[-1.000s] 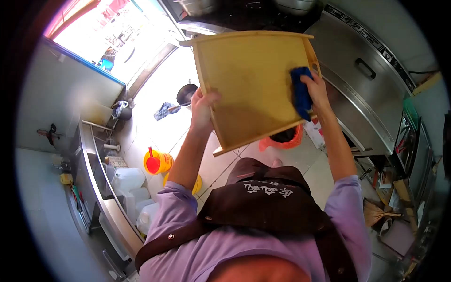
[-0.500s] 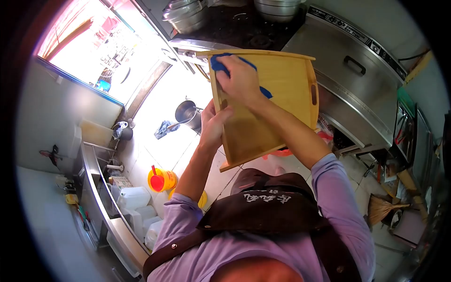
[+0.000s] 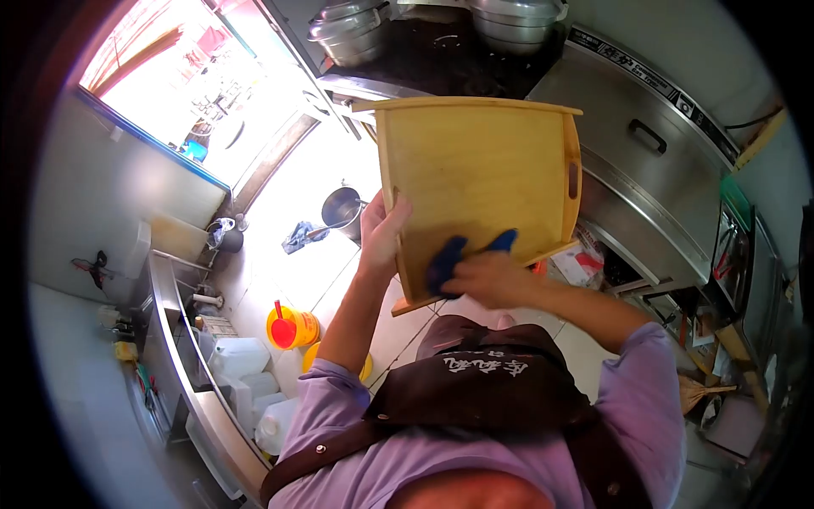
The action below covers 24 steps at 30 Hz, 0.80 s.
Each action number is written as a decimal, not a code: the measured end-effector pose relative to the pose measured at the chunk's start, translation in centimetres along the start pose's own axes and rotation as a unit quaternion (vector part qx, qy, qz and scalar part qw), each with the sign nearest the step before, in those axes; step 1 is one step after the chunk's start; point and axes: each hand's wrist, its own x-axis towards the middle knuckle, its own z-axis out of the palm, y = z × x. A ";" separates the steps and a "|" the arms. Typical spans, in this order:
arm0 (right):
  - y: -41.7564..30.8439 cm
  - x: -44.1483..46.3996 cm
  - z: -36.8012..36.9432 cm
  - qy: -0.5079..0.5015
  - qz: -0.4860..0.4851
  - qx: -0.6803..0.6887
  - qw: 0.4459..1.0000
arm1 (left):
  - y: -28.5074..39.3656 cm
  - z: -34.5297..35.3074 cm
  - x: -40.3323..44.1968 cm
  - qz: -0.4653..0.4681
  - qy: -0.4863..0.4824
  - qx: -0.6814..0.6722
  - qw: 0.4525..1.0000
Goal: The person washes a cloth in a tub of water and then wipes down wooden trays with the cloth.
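Observation:
A yellow wooden tray (image 3: 475, 170) with raised sides and a handle slot at its right end is held up in front of my body. My left hand (image 3: 383, 233) grips the tray's left end, the thumb over its edge near the handle slot. In the lower part of the tray, my right hand (image 3: 487, 280) is closed on a dark blue cloth (image 3: 445, 261), pressing it near the bottom left inside corner. One end of the cloth sticks up past the fingers. The fingertips are partly blurred.
Behind the tray is a black stove (image 3: 449, 51) with metal pots (image 3: 352, 34); a steel appliance (image 3: 644, 161) stands at right. On the floor at left are a metal pot (image 3: 342, 208), a yellow bucket (image 3: 297, 329) and plastic jugs (image 3: 242, 356). A steel counter (image 3: 199, 365) runs along the left.
My right hand has moved the blue cloth from the tray's upper left corner down to its lower left part. My left hand keeps its hold on the tray's left end.

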 end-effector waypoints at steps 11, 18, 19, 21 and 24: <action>6.3 8.6 -12.7 0.446 0.181 -0.031 0.876 | -0.8 1.8 0.4 -0.013 -0.023 0.054 0.998; 15.0 5.2 -10.1 0.353 0.104 -0.206 0.907 | 0.9 3.3 -1.3 -0.008 -0.006 0.098 0.995; 16.1 3.1 -9.7 0.349 0.126 -0.209 0.905 | 0.9 2.6 -1.4 -0.011 -0.007 0.106 0.994; 18.2 -2.2 -9.7 0.348 0.202 -0.213 0.890 | 1.5 2.7 -2.1 -0.006 0.009 0.111 0.994; 23.2 -9.5 -6.7 0.406 0.569 -0.101 0.708 | 2.7 2.2 -3.0 -0.007 0.048 0.132 0.990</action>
